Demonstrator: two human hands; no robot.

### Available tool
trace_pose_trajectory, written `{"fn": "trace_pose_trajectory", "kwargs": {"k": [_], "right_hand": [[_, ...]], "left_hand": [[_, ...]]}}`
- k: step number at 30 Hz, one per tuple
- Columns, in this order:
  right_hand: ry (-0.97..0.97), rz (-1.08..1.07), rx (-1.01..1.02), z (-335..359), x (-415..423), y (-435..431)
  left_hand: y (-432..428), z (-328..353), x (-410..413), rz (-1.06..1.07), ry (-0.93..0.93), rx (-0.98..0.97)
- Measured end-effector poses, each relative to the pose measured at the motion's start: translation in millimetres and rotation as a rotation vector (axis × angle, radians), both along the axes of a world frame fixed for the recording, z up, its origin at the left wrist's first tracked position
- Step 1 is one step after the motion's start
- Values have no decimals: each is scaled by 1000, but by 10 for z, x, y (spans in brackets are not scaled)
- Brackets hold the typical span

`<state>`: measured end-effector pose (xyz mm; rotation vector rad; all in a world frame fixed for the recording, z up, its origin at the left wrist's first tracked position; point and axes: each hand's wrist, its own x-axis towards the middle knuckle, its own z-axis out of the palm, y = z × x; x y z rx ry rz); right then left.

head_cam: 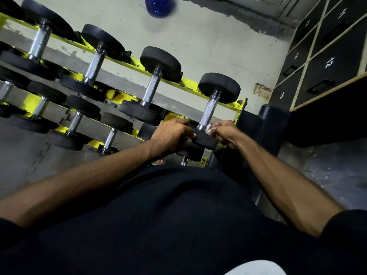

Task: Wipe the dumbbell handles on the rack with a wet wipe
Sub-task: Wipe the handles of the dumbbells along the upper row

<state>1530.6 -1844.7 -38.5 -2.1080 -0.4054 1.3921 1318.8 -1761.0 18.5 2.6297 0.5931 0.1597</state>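
Note:
A yellow rack [241,105] holds several black dumbbells with knurled steel handles. The rightmost dumbbell on the top row has its handle [209,112] running up toward the wall. My left hand [171,133] grips that dumbbell's near black head [206,141] from the left. My right hand [225,132] pinches a small white wet wipe [208,128] against the bottom end of the handle, just above the near head. Most of the wipe is hidden inside my fingers.
More dumbbells [152,90] line the top row to the left, and a lower row [76,120] sits below. A blue water jug [157,5] stands on the floor by the wall. Numbered black lockers [329,62] and a dark padded post [275,120] stand to the right.

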Motion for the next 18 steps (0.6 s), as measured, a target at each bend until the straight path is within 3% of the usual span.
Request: {"fn": "trace_pose_trajectory", "kwargs": {"k": [4,9,11,14,18], "right_hand": [[-103,114,205,164,-17,-120],[-712,719,412,259,-66,65],[-855,976,351,377,-143,227],[-912,1205,70,589,-337,545],[-859,1490,-183,716,-583,841]], "left_hand": [[-7,3,0,-11,7,5],[-20,-25,-1,20,-3,-11],[-18,-27,-1,25,13,-10],[-24,-29,-2,25,24,-2],[-31,-42,-3,30,18,1]]}}
